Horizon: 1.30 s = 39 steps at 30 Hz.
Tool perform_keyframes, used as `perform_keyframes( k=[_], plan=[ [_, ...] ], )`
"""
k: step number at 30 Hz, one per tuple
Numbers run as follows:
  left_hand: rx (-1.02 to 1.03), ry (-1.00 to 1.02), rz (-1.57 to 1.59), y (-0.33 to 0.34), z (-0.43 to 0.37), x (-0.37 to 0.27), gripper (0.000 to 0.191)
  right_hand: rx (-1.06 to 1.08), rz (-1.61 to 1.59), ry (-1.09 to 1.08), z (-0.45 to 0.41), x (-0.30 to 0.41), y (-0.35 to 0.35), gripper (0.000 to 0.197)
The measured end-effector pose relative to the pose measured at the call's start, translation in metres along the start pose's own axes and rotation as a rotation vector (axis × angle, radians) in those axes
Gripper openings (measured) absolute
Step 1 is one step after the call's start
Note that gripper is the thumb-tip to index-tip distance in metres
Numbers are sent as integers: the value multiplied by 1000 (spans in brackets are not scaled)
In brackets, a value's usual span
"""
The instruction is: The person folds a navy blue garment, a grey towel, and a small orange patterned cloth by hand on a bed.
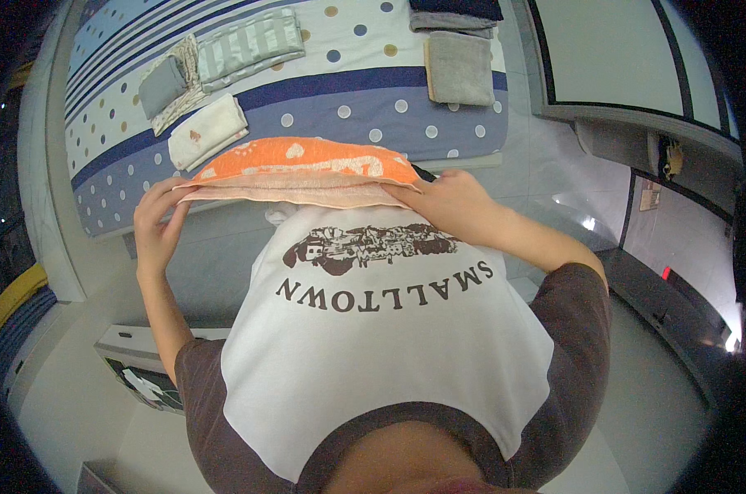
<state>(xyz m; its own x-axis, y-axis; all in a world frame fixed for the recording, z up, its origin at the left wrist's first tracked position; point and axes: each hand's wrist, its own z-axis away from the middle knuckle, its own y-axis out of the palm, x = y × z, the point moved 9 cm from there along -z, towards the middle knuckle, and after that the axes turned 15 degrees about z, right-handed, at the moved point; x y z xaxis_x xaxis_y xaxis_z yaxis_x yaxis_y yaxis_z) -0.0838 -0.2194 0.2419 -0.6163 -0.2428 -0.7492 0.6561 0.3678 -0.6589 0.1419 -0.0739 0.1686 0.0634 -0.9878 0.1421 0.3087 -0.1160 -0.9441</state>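
An orange towel (274,154) with pale printed shapes and a lighter peach underside is stretched crosswise in front of my chest. My left hand (160,219) pinches its left end between thumb and fingers. At the other end, my right hand (450,200) grips the edge, its thumb hidden partly by the cloth. The towel's near edge runs almost straight between both hands, while its orange face bulges toward the bed. A small black patch shows just behind the towel beside my right hand; I cannot tell what it is.
The bed (342,139) has a dotted and striped cover. On its left lie a folded white towel (207,133), a folded pale green striped cloth (249,52) and a small grey cloth (162,86). Folded grey towels (461,68) lie at right. A low cabinet (117,336) stands at lower left.
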Motion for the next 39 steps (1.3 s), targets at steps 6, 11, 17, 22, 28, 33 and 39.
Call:
perform_keyframes(
  k=[6,11,17,22,28,33,39],
  plan=[
    [-27,73,-49,-6,7,-2,14,-78,134,-56,2,7,2,42],
    [-31,9,-21,-6,7,4,14,-82,26,-31,3,4,-9,45],
    [0,18,5,-1,-2,-1,15,102,11,5,-7,-4,1,57],
    [15,76,-75,-4,1,-5,15,364,-133,14,-8,-6,11,64],
    [-3,126,-179,-5,1,-17,14,362,54,27,-9,-4,9,51],
    [-41,191,-235,-4,3,-24,14,185,-8,37,-7,-5,7,32],
    [-102,212,-199,-6,8,-23,14,202,104,73,-6,-4,19,30]
  ],
)
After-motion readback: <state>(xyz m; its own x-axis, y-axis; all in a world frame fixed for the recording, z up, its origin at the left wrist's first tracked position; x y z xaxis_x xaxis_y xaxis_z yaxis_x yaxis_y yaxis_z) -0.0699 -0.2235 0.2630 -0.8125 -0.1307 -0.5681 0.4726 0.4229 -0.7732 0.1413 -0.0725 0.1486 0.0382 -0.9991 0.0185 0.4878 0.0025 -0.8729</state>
